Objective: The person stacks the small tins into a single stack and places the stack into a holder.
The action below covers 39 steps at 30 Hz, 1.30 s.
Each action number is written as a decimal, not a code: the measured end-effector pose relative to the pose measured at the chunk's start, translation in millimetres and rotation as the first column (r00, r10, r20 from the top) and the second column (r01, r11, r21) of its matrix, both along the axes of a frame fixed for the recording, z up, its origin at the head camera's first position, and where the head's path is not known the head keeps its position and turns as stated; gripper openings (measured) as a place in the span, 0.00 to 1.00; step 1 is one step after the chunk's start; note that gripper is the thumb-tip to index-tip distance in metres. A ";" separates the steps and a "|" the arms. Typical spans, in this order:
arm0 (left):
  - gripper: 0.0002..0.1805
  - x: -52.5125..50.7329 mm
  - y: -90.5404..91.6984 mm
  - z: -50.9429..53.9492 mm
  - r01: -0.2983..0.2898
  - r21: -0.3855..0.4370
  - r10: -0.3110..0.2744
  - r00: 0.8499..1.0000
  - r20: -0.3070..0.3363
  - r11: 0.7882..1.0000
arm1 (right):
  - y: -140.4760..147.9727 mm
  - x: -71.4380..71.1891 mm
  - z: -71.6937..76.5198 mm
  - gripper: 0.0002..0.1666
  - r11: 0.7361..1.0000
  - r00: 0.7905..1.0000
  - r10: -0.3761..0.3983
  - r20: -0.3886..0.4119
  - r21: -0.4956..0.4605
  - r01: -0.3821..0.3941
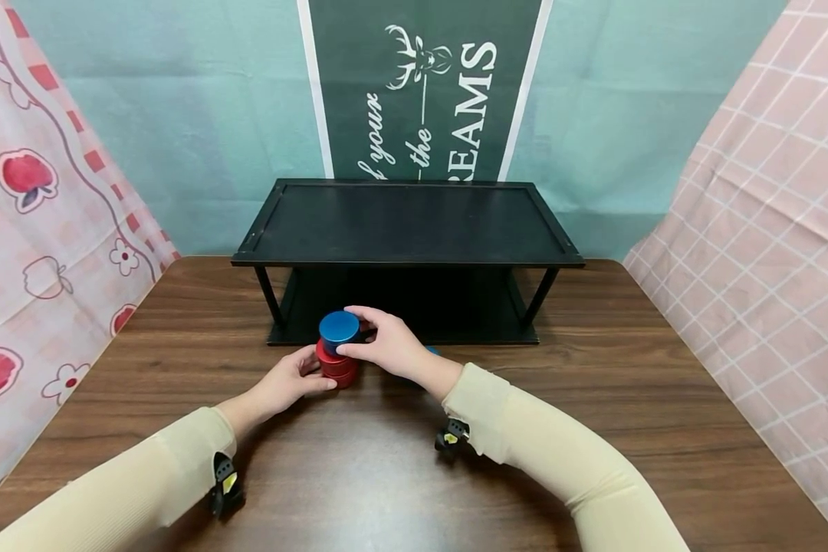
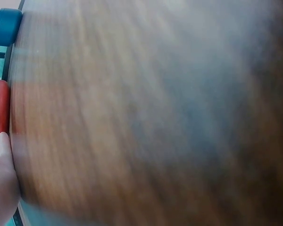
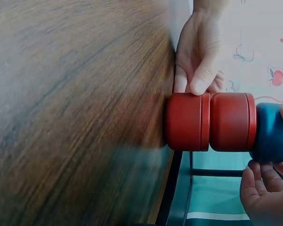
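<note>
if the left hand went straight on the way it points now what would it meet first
The lower red container, most likely: the left hand has its thumb and fingers about it, though exact contact is hard to judge.

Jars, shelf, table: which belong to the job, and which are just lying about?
In the job:
lower red jar, held by left hand
upper red jar
blue jar, pinched by right hand

Lying about:
black shelf
wooden table
second blue jar, though it may belong
</note>
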State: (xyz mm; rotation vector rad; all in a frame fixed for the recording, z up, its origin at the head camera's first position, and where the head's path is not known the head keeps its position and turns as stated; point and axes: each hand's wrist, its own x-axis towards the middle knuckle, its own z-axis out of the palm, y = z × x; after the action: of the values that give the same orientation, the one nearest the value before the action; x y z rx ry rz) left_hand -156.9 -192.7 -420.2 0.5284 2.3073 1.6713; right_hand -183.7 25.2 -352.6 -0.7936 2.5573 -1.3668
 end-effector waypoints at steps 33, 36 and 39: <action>0.33 0.1 1.6 -2.2 0.013 0.031 -0.012 1.000 -0.020 0.999 | -5.4 7.1 2.6 0.37 0.999 0.999 0.053 0.002 -0.001 -0.053; 0.33 0.0 1.4 -2.1 0.017 0.033 -0.016 1.000 -0.023 0.999 | -5.2 6.6 2.1 0.38 0.998 0.998 0.056 0.005 0.007 -0.056; 0.32 -0.5 1.0 -2.2 0.018 0.032 -0.018 1.000 -0.020 0.999 | -4.4 5.8 1.4 0.39 0.998 0.998 0.060 -0.001 0.014 -0.060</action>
State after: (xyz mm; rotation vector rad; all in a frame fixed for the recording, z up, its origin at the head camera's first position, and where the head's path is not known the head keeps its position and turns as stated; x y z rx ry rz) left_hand -157.4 -191.7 -422.4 0.5732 2.2857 1.7055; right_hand -177.9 20.8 -351.2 -0.8621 2.5196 -1.3292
